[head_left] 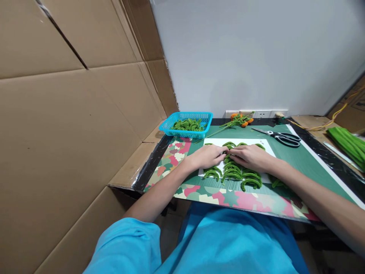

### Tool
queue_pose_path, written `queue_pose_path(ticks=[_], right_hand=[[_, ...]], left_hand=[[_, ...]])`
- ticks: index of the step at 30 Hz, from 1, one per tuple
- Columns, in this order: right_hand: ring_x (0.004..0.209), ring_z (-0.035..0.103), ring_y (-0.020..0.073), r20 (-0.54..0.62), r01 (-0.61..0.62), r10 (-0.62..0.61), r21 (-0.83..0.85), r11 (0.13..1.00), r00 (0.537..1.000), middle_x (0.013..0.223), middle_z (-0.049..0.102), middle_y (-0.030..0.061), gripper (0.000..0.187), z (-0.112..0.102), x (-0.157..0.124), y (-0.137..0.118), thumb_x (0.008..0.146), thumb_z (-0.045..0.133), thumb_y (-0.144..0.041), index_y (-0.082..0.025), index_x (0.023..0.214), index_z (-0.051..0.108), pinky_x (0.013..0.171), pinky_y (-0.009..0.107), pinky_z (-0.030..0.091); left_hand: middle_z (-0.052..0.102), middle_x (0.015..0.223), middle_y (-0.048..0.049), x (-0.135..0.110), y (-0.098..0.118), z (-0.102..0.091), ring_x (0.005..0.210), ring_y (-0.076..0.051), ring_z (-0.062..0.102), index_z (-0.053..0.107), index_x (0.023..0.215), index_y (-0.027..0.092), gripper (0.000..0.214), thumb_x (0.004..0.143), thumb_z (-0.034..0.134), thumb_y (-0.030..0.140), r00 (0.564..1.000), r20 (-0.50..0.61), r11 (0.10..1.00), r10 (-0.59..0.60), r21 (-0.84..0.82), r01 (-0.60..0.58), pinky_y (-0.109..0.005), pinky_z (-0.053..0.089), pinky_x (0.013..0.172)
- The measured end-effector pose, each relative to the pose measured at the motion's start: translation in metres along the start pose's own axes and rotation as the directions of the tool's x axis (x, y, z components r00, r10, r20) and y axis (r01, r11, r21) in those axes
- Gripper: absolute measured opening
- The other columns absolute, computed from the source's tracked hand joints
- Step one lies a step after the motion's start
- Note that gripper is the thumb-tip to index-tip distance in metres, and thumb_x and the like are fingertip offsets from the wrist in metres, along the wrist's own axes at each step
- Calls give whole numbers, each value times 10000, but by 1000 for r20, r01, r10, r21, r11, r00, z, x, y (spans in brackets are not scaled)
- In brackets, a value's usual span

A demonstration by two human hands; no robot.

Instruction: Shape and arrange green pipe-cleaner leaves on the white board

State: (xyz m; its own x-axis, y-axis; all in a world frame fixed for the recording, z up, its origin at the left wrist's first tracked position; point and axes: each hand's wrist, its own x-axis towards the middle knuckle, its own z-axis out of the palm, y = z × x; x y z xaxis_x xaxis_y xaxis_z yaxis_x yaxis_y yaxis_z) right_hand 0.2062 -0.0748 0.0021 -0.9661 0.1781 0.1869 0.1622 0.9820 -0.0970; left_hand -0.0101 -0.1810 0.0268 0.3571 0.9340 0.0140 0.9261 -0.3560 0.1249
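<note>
My left hand [211, 155] and my right hand [251, 156] meet over a white sheet of paper [269, 149], fingertips close together. Their fingers are closed in a pinch at a green pipe cleaner, mostly hidden by the fingers. Rows of curved green pipe cleaners [232, 174] lie on the sheet around and below both hands. Some of these arcs reach past the sheet's near edge. Another few curved pieces [278, 182] lie partly hidden under my right forearm.
A blue basket [207, 127] of green pieces stands at the back left. Orange flowers with green stems [245, 121] and black-handled scissors [286, 140] lie behind the paper. At right is a bundle of green pipe cleaners [348, 141]. A cardboard wall [85, 133] borders the left.
</note>
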Motion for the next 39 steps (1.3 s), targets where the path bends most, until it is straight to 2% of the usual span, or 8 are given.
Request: queue_pose_path(ticks=[39], right_hand=[[856,708,223,2,-8,8,-24,1000,1000,1062,767,100,347,2,-1,0,1132,373,-341,-202,1219,679,669,304,402]], left_hand=[[774,1016,-90,-1,1,0,919,-256,729,656,1241,219,296,1078,432,322,1000,-1,1000,-1,-23,1,-318,500,790]])
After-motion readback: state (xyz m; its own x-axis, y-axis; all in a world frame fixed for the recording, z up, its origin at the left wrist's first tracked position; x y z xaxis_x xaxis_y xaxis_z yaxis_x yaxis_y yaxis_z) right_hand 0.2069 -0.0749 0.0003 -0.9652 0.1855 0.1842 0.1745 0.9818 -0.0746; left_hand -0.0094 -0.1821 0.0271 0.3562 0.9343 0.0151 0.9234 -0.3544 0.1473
